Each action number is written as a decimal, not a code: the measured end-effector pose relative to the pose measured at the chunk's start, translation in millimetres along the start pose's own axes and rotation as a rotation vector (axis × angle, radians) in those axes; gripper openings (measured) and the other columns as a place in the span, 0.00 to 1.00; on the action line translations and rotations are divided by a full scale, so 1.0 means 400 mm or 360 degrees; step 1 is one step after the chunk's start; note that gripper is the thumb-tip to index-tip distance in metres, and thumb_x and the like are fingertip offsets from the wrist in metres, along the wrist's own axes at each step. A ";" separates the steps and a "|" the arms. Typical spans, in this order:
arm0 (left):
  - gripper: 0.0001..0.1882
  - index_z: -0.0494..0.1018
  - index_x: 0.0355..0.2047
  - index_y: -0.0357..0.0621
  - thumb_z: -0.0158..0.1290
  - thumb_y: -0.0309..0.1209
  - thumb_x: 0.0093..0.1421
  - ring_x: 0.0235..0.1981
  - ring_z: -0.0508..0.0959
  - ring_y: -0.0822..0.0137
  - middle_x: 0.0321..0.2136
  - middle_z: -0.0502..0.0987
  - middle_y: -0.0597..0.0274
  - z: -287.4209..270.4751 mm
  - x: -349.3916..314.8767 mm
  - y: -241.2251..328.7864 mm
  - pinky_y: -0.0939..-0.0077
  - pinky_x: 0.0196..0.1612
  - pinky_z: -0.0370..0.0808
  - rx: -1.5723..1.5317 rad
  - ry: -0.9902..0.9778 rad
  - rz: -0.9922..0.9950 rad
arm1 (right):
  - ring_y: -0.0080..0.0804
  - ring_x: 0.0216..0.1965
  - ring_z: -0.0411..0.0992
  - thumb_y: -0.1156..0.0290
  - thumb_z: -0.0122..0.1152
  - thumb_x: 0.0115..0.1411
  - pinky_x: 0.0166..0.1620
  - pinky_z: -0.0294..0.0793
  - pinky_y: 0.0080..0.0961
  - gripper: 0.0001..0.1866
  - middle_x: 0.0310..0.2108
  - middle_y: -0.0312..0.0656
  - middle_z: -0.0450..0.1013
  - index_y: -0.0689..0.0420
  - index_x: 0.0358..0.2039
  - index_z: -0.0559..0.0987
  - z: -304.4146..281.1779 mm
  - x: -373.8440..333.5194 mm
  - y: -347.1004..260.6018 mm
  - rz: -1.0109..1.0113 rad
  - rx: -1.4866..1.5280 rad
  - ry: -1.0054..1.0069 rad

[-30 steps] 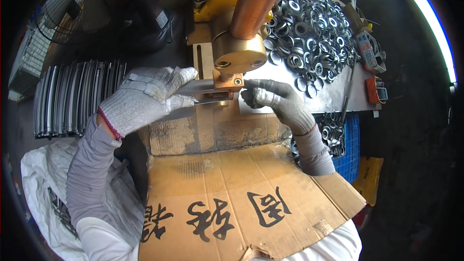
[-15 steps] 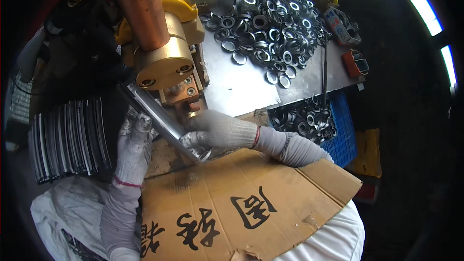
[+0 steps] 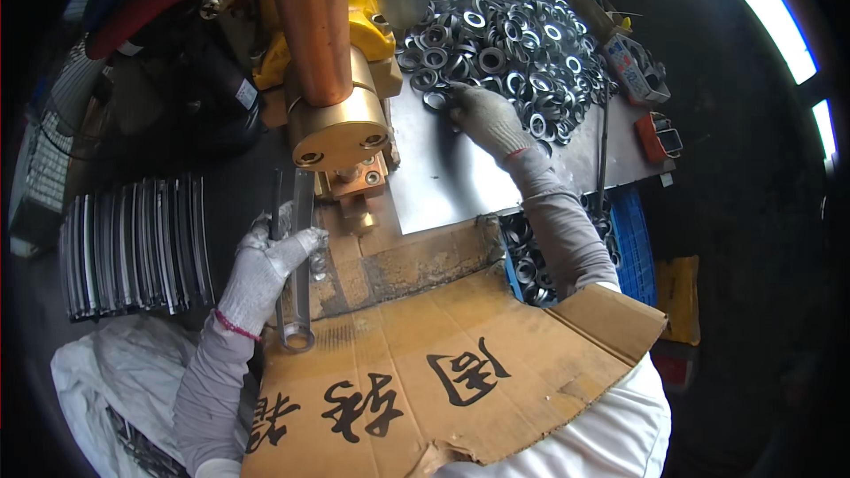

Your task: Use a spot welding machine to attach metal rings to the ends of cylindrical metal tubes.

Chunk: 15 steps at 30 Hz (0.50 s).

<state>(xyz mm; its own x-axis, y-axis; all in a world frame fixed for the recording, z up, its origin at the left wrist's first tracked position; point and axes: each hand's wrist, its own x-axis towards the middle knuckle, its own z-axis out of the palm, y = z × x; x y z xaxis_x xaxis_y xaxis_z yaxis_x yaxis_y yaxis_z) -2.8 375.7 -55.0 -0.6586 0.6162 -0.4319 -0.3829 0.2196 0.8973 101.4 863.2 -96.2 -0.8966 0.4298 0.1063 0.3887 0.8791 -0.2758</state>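
My left hand (image 3: 267, 270), in a knitted glove, is closed around a long grey metal channel (image 3: 302, 288). The channel stands nearly lengthwise before me, with a ring-shaped piece (image 3: 297, 338) at its near end over the cardboard. My gloved right hand (image 3: 492, 120) reaches forward to the left edge of a heap of metal rings (image 3: 531, 53). Its fingers are bent down and look pinched on a ring there, mostly hidden under the fingertips. Between my hands stands a press-like machine with a copper cylinder (image 3: 312, 31), a brass head (image 3: 339, 133) and a small brass tip (image 3: 361, 219) below.
A row of curved metal strips (image 3: 133, 248) stands at left. Cardboard (image 3: 390, 381) with black writing covers my lap. A blue crate (image 3: 633, 248) of rings is by my right forearm. An orange box (image 3: 657, 137) sits at the table's right edge; a red hose (image 3: 159, 0) runs upper left.
My right hand has let go of the metal channel and moved forward to the ring heap. The channel, held by my left hand, has swung from slanted to nearly lengthwise. The view has shifted slightly.
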 end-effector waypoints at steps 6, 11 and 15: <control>0.37 0.76 0.86 0.40 0.75 0.29 0.82 0.54 0.97 0.58 0.58 0.95 0.47 -0.063 0.034 0.039 0.60 0.62 0.94 0.0775 0.0125 0.0179 | 0.57 0.60 0.94 0.64 0.74 0.84 0.64 0.94 0.52 0.26 0.63 0.50 0.94 0.50 0.79 0.88 0.111 -0.161 -0.057 -0.0303 0.0149 0.0249; 0.40 0.77 0.88 0.62 0.74 0.30 0.79 0.69 0.91 0.33 0.71 0.90 0.38 -0.082 0.077 0.065 0.42 0.78 0.86 0.1764 0.0086 0.0768 | 0.56 0.59 0.94 0.55 0.80 0.82 0.65 0.93 0.50 0.35 0.62 0.50 0.94 0.51 0.84 0.84 0.063 -0.188 -0.090 -0.0092 0.0527 0.0131; 0.36 0.78 0.84 0.58 0.74 0.31 0.79 0.68 0.92 0.37 0.70 0.91 0.44 -0.065 0.095 0.078 0.43 0.76 0.87 0.2233 0.0108 0.1064 | 0.56 0.61 0.94 0.47 0.79 0.81 0.66 0.92 0.52 0.40 0.60 0.54 0.95 0.52 0.86 0.83 0.007 -0.150 -0.143 0.0210 0.0368 -0.0087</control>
<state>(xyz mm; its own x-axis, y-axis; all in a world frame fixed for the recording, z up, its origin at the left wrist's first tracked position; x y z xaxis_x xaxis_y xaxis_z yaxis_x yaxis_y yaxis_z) -56.6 386.4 -45.6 -0.4980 0.8616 0.0985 0.8470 0.4589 0.2683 132.5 786.6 -89.6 -0.8540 0.5202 0.0049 0.4497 0.7431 -0.4956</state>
